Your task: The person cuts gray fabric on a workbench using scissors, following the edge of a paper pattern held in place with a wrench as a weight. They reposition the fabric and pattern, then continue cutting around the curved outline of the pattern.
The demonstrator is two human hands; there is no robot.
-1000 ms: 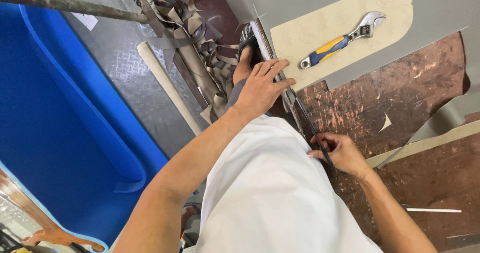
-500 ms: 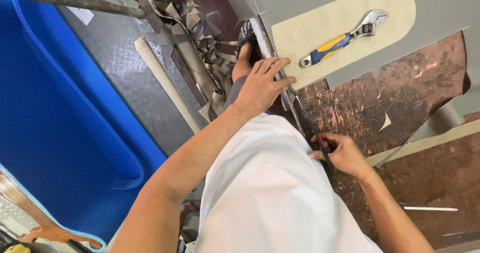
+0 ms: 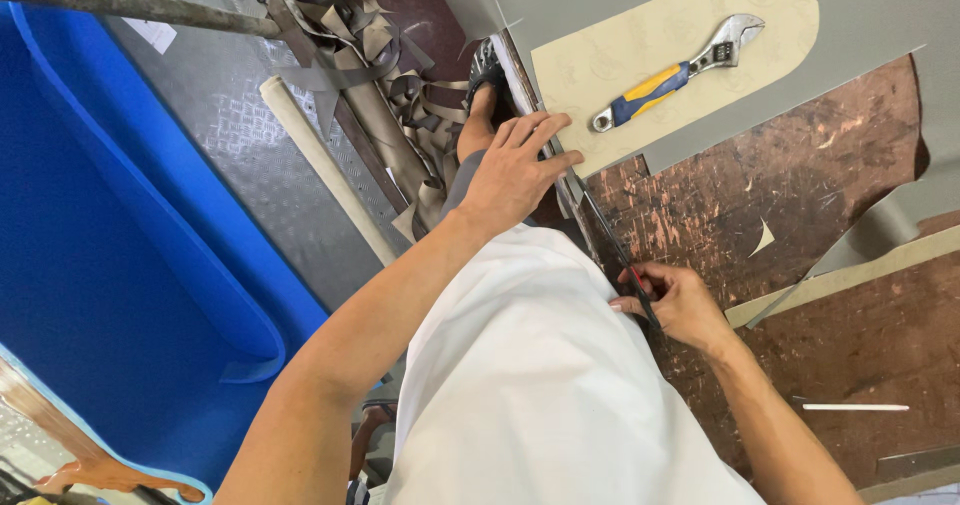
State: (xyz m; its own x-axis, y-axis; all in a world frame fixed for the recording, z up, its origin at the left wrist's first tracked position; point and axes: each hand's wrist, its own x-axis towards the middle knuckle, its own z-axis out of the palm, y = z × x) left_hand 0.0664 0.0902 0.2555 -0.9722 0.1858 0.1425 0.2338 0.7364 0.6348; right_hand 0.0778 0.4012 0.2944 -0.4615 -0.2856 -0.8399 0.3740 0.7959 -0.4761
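Left hand (image 3: 512, 170) released, flat on worktop (image 3: 800, 215) edge. Right hand (image 3: 672, 300) clenched around thin dark tool (image 3: 615, 250), tip hard to make out. White shirt (image 3: 540, 385) hiding worktop edge below.

The left hand (image 3: 515, 170) reaches forward on a long, straight arm, fingers spread flat; the right hand (image 3: 675, 300) (wrist bent, close to the body) is curled tight.

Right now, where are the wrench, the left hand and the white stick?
wrench (image 3: 650, 87), head view, blue-and-yellow handle.
left hand (image 3: 510, 170), head view, back of hand.
white stick (image 3: 855, 407), head view, mid-length.
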